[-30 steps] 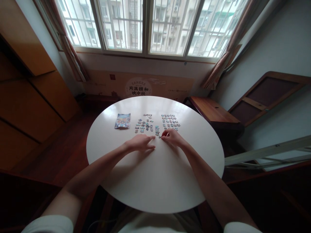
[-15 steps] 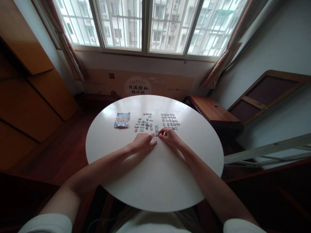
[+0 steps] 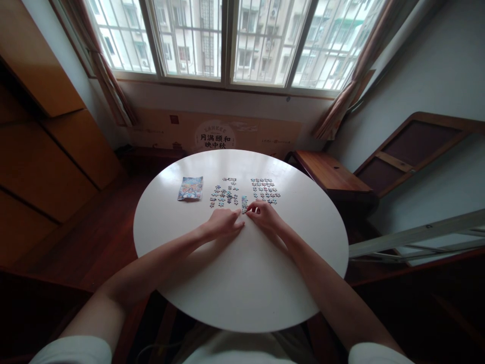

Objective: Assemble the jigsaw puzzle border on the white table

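A narrow strip of joined jigsaw puzzle pieces lies on the white round table, between my two hands. My left hand rests at its left, the index finger reaching to the strip's lower end and the thumb held apart. From the other side my right hand pinches with thumb and index finger at a puzzle piece at that lower end; the piece is mostly covered by the fingertips. Loose puzzle pieces lie scattered beyond my left hand. Further puzzle pieces sit in rough rows beyond my right hand.
A colourful printed picture sheet or packet lies on the table's left part. A wooden bench stands behind the table at the right, and a metal frame is close to the right edge. Wooden cabinets stand at the left.
Both hands stay at the lower end of the strip, with only very slight finger movement. The whole view has shifted a little; the pieces lie as before.
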{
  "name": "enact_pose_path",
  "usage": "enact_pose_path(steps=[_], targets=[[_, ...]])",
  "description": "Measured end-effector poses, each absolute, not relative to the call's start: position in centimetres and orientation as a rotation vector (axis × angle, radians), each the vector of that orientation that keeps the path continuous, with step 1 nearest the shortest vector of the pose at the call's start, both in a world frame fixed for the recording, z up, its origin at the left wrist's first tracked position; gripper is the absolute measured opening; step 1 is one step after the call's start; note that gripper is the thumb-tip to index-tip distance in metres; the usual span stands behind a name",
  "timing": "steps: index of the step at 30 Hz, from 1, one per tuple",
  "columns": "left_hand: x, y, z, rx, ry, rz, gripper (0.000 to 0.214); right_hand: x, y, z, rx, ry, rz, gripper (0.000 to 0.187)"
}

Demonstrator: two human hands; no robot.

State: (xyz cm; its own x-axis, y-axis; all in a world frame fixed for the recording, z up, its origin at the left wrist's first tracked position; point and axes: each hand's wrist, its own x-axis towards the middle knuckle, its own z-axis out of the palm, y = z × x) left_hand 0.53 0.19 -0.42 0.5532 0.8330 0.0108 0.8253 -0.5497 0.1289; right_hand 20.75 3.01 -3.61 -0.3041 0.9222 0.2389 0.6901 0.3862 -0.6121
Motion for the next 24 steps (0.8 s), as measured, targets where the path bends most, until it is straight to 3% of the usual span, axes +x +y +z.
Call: enact_pose_path(steps=[24], targets=[[1.0,-0.7,-0.4,2.605,1.483,0.112,0.05,20.8,3.2,-3.3,-1.307,-2.143,0.578,0.016]])
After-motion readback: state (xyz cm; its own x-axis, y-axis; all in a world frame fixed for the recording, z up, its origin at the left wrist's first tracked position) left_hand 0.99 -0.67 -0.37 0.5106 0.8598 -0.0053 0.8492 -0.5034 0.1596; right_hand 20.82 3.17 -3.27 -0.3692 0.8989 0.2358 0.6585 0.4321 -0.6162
